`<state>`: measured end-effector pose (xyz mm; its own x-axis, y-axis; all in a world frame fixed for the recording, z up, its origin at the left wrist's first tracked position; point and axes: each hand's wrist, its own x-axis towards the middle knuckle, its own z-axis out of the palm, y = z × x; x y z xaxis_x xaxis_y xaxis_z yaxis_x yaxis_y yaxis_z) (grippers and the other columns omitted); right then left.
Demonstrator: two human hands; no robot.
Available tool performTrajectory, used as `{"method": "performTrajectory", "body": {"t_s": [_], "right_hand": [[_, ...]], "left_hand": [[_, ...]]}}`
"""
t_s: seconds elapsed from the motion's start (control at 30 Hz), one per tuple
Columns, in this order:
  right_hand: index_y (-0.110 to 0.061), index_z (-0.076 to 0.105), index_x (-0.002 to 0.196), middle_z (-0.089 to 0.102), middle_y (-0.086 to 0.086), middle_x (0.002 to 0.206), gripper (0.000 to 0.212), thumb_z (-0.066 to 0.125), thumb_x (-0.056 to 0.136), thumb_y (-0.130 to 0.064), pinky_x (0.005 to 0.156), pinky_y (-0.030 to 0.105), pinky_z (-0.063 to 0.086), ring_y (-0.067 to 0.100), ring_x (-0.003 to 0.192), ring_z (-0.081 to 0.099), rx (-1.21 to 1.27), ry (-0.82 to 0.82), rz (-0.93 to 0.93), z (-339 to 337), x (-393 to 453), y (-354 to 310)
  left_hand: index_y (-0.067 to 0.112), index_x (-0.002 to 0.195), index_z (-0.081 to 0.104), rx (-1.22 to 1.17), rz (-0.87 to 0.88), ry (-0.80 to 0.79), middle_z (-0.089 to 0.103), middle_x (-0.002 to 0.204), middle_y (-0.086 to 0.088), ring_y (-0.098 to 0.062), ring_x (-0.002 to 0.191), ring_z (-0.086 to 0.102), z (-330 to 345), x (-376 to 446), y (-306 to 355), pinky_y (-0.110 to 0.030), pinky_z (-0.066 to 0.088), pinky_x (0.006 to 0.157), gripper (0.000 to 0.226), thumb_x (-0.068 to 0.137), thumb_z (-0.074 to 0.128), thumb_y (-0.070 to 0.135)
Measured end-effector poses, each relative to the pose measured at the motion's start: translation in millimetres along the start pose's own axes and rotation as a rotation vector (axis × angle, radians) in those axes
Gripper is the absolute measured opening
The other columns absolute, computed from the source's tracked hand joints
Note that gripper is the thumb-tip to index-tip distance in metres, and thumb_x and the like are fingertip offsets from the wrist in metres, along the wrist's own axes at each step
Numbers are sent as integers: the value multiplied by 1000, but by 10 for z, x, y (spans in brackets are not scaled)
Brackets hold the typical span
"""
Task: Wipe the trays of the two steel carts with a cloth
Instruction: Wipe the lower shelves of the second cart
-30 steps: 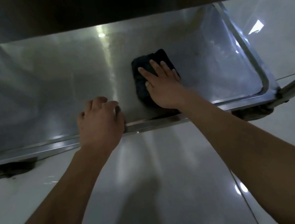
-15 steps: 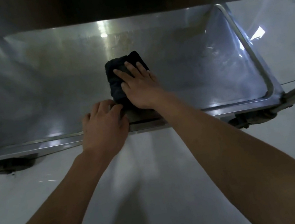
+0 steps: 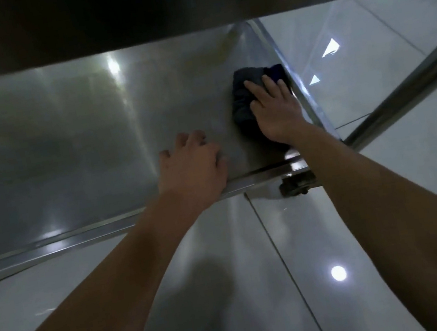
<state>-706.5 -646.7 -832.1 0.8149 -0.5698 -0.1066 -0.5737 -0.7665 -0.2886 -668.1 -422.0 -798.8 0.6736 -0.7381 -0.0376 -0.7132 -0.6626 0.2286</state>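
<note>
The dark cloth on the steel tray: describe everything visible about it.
The cloth is dark, nearly black, with a bluish patch at its far right corner. It looks soft and bunched rather than neatly folded. It lies flat on the floor of the steel tray, at the tray's right end, close against the right rim. The right hand presses on it with straight, spread fingers, covering its right part. The left hand does not touch it.

The floor (image 3: pixel 390 194) is laid with large, glossy pale tiles split by thin dark seams. A round lamp reflection (image 3: pixel 338 272) gleams on one tile near the bottom right, and two bright triangular glints (image 3: pixel 330 48) show farther back. The light is dim.
</note>
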Motion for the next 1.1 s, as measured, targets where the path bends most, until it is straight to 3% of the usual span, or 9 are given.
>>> {"method": "performTrajectory", "body": {"t_s": [0.2,0.37,0.53,0.67,0.83,0.97,1.1], "right_hand": [[-38,17,156,5,2,167,51,24,106,-37,124,47,4,29,153,-1,100,65,41,-7,-90,202],[-39,17,156,5,2,167,51,24,106,-38,123,48,3,28,153,-2,96,87,36,39,-76,196],[-43,17,155,4,-2,167,50,26,106,-40,121,48,0,26,153,-3,103,60,61,73,-85,2],[-44,15,155,1,-3,167,50,24,106,-39,122,48,0,25,153,-5,70,9,16,182,-41,-507],[-47,10,155,-6,-4,167,52,19,104,-43,121,49,-5,24,153,-11,109,-80,-154,460,64,-1385],[-49,13,153,-5,-6,167,53,20,101,-45,119,50,-5,25,153,-10,112,-131,-289,764,100,-2240],[-51,16,152,-3,-7,167,54,19,99,-46,119,50,-4,24,153,-9,108,-176,-353,922,123,-2716]], "left_hand": [[27,113,70,-23,-51,-16,54,125,1,-26,117,47,51,38,106,-51,45,96,33,96,49,48],[31,117,67,5,-7,6,53,126,2,-26,117,48,84,26,35,-50,46,95,33,96,48,48],[32,132,56,-6,100,21,49,139,2,-26,129,43,119,-81,-226,-49,39,101,42,93,50,47],[32,135,52,56,33,49,51,137,0,-28,129,42,23,-252,-722,-49,40,96,49,88,58,48],[33,119,65,60,-135,89,56,130,-1,-28,122,47,-195,-533,-1414,-49,43,91,36,85,63,46],[31,131,60,40,-106,31,53,131,-2,-30,118,49,-206,-700,-1595,-46,43,94,43,91,58,46],[31,143,48,11,-93,-12,44,143,-4,-31,127,44,-206,-748,-1629,-49,38,108,58,91,53,56]]}}
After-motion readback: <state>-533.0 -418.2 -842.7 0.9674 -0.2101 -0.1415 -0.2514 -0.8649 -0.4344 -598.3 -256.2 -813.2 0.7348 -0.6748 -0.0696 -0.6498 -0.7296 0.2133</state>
